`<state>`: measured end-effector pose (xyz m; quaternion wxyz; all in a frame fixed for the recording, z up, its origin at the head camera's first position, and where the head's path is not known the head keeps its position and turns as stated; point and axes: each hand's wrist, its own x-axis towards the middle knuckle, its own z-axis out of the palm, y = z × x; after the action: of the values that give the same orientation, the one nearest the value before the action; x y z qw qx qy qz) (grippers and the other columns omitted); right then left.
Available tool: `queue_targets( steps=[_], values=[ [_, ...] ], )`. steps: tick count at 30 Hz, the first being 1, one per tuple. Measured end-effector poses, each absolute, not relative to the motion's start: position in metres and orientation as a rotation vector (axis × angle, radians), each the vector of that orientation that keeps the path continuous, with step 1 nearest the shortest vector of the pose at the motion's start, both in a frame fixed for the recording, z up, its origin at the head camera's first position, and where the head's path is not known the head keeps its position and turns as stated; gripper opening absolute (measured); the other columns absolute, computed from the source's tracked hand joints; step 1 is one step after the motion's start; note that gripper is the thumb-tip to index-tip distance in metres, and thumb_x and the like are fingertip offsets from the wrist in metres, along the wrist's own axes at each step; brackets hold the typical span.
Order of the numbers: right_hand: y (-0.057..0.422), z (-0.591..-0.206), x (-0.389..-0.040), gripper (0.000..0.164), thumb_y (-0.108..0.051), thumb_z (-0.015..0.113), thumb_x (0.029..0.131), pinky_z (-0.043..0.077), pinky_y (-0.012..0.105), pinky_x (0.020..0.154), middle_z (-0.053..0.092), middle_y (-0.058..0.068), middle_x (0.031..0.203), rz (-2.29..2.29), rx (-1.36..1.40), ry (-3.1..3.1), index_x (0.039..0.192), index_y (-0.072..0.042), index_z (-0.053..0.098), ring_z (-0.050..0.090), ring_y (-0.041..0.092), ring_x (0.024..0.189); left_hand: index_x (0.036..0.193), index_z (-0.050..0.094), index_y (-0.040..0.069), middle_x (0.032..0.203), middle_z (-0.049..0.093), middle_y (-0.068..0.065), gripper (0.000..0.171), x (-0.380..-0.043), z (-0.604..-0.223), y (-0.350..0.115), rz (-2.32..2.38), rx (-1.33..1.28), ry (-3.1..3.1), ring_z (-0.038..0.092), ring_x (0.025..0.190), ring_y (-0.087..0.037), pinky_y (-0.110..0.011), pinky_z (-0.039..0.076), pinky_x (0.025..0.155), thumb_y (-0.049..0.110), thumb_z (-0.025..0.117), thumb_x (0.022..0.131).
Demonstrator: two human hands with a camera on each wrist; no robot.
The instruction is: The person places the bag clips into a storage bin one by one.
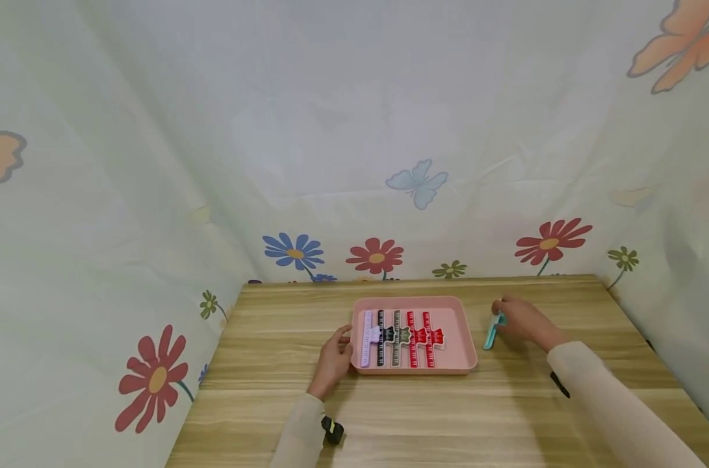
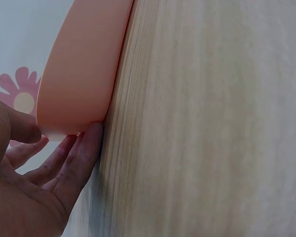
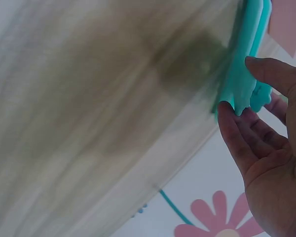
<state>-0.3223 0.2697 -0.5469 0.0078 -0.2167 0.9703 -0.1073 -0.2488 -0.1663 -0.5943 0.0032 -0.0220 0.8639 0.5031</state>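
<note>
At the left end of a shallow pink tray (image 1: 462,351) is my left hand (image 1: 333,359). In the left wrist view its thumb is at the rim and its fingers lie against the tray's end wall. Off the tray's right side, my right hand (image 1: 520,318) pinches a teal plastic strip (image 3: 244,59) between thumb and fingers. The strip slants, its lower end close over the table, and a small shaped piece shows beside it. Inside the tray several flat strips with shaped tabs stand side by side: a lilac strip (image 1: 366,344), a black one, a grey one and two red ones.
The wood-grain table (image 1: 412,416) runs back to a white curtain (image 1: 331,130) printed with flowers and butterflies. Bare pink tray floor shows to the right of the red strips. A dark band with a small black device (image 1: 332,430) is on the left wrist.
</note>
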Motion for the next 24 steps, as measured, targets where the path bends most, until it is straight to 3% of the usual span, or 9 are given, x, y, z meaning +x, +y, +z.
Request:
queue_targets(
  steps=[7, 24],
  values=[
    [0.279, -0.556, -0.317, 0.039, -0.016, 0.074, 0.074, 0.051, 0.045, 0.076, 0.065, 0.016, 0.094, -0.366, -0.654, 3.042, 0.104, 0.004, 0.058, 0.061, 0.026, 0.082, 0.137, 0.045, 0.018, 0.118, 0.057, -0.019, 0.044, -0.249, -0.594, -0.167, 1.582, -0.099, 2.683, 0.062, 0.1, -0.027, -0.027, 0.054, 0.064, 0.008, 0.048, 0.094],
    [0.28, -0.549, -0.311, 0.028, -0.016, 0.069, 0.073, 0.05, 0.046, 0.068, 0.065, 0.012, 0.085, -0.195, -0.527, 3.017, 0.093, 0.002, 0.064, 0.06, 0.025, 0.075, 0.136, 0.046, 0.016, 0.116, 0.058, -0.02, 0.044, -0.248, -0.594, -0.166, 1.587, -0.077, 2.7, 0.063, 0.098, -0.027, -0.029, 0.054, 0.066, 0.008, 0.048, 0.093]
  ],
)
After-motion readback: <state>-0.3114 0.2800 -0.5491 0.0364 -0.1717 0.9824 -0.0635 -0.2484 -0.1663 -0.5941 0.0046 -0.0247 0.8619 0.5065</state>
